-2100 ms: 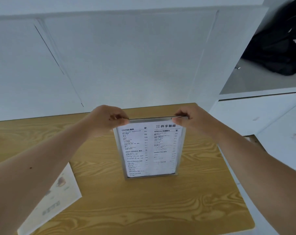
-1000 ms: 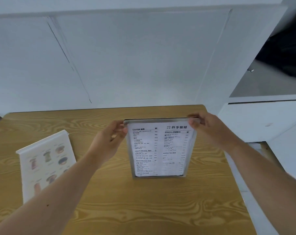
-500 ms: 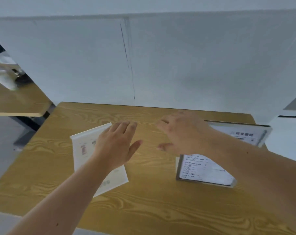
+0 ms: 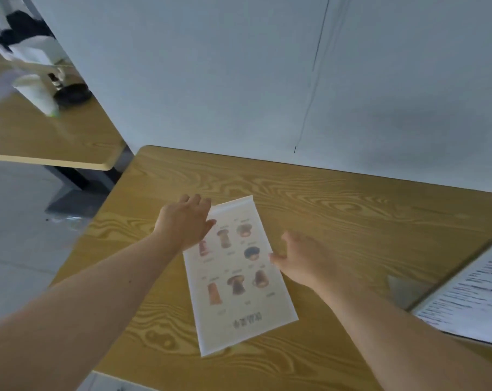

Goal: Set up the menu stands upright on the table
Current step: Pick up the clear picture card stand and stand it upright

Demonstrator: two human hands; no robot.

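A white picture menu stand (image 4: 239,277) lies flat on the wooden table (image 4: 338,215), its drink pictures facing up and its print upside down to me. My left hand (image 4: 185,221) rests over the stand's far left corner with fingers spread. My right hand (image 4: 298,258) is at the stand's right edge, thumb touching it, fingers apart. A second stand with a text menu (image 4: 470,294) is upright at the right edge of the view, partly cut off.
A grey-white wall (image 4: 267,80) runs along the table's far edge. Another wooden table (image 4: 41,136) at the left carries a white cup (image 4: 36,94) and a dark round object (image 4: 71,94). Grey floor shows between the tables.
Both hands let go of the upright text menu stand and moved left to the flat picture menu stand. The view swung left, so the text menu now sits at the right edge.
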